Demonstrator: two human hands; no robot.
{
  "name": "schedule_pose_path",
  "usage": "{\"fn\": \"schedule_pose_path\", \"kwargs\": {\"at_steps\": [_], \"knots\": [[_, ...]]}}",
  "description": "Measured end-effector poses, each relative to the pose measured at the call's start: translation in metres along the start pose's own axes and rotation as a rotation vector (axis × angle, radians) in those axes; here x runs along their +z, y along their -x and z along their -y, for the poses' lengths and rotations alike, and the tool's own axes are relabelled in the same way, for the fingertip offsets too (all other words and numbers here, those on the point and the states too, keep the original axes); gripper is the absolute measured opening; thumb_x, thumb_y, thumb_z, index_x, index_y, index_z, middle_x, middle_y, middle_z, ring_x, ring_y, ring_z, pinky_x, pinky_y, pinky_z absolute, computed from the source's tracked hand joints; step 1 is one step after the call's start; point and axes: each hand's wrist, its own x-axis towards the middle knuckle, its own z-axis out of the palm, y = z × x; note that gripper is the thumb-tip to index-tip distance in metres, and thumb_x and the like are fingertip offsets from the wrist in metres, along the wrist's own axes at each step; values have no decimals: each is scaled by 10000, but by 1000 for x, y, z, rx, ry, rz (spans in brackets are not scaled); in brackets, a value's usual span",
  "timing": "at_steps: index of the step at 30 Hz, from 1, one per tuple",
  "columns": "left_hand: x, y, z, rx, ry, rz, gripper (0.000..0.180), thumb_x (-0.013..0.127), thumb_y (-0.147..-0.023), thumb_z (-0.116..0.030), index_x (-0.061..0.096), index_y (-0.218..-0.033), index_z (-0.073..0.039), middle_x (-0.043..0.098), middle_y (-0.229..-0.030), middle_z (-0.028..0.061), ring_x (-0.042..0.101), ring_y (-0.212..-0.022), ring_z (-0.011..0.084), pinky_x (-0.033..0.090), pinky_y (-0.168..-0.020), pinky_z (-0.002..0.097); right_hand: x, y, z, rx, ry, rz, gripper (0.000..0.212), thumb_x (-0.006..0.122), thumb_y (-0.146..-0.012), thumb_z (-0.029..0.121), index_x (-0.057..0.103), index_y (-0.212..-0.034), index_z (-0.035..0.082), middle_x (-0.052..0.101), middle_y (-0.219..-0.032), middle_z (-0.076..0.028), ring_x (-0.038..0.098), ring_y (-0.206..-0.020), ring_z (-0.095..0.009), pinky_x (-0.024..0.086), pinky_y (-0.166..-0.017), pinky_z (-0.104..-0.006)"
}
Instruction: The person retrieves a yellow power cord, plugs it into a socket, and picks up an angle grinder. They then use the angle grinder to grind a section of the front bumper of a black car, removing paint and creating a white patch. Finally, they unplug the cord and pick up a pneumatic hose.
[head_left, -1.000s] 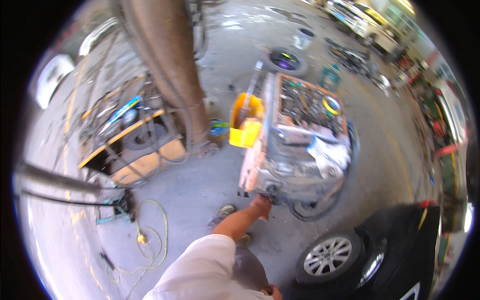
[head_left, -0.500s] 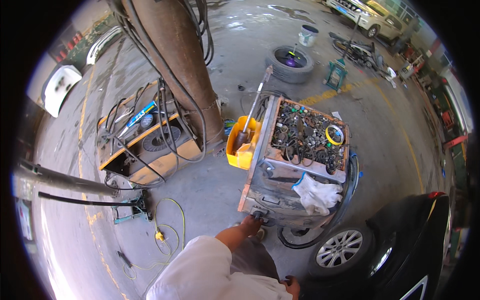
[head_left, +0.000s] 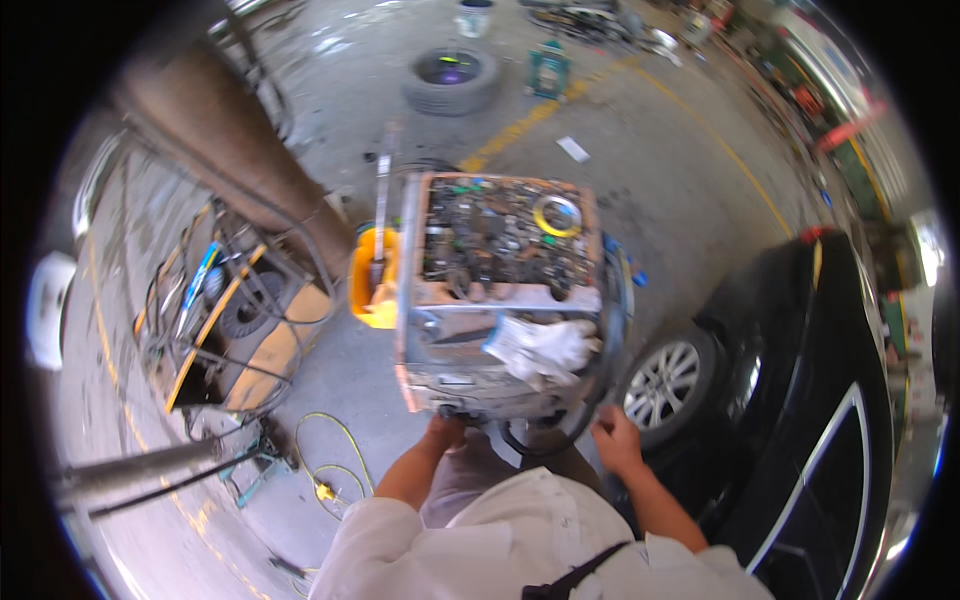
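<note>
In front of me stands a worn metal cart (head_left: 440, 345), its top tray full of small metal parts (head_left: 490, 235). My left hand (head_left: 444, 432) is closed around a black handle (head_left: 458, 412) at the cart's near left corner. Right of the cart, near the car wheel (head_left: 662, 384), my right hand (head_left: 615, 438) is raised and blurred; no object shows in it, and its fingers are not clear. White work gloves (head_left: 545, 348) lie on the cart's near ledge. A yellow tape roll (head_left: 556, 215) rests on the parts.
A black car (head_left: 790, 350) stands close on the right. A yellow bin (head_left: 368, 290) with a long metal tool hangs at the cart's left side. Beyond are an orange box (head_left: 280, 345), a thick post (head_left: 230, 150), a tire (head_left: 425, 98) and a yellow cable (head_left: 325, 490) on the floor.
My view has swung to the right, so the cart now sits further left. My right hand has come up from the lower edge toward the cart. The left stays at the handle.
</note>
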Motion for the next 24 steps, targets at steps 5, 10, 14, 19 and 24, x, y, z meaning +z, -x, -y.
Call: {"fn": "schedule_pose_path", "kwargs": {"at_steps": [5,10,14,19,24], "knots": [[-38,67,-39,-216,249,-211,626,683,-826,-234,517,-1412,-85,514,-1465,208,523,-1308,415,453,-1088,475,-55,-60,-23,-39,-110,-58,303,702,-891,158,640,-1127,-21,720,-949,-129,692,-864,-202,540,-783,-337],[-34,115,-92,-424,525,-709,488,709,-817,-146,583,-1272,-24,586,-1287,194,622,-1133,363,523,-953,453,-98,-125,-61,187,-593,-84,258,667,-907,111,625,-1150,34,659,-842,-56,601,-685,-116,547,-645,-329],[-59,120,-131,-548,729,-1031,414,687,-827,-58,603,-1230,-16,607,-1216,172,686,-965,302,562,-835,409,-129,-165,-57,412,-971,-145,112,629,-945,185,616,-1037,122,633,-821,-10,558,-632,-99,518,-591,-298],[-100,109,-160,-356,748,-1351,309,656,-851,9,637,-1158,-9,653,-1068,139,692,-822,225,557,-731,332,-136,-191,-29,347,-927,-141,140,611,-967,262,613,-1039,142,615,-810,6,560,-684,-100,514,-637,-304],[-113,123,-190,-540,714,-1549,234,649,-872,-4,662,-1105,-29,635,-888,63,593,-708,148,496,-682,301,-135,-222,-7,337,-911,-18,173,599,-989,252,616,-1076,104,607,-802,-24,539,-630,-99,511,-584,-298]]}}
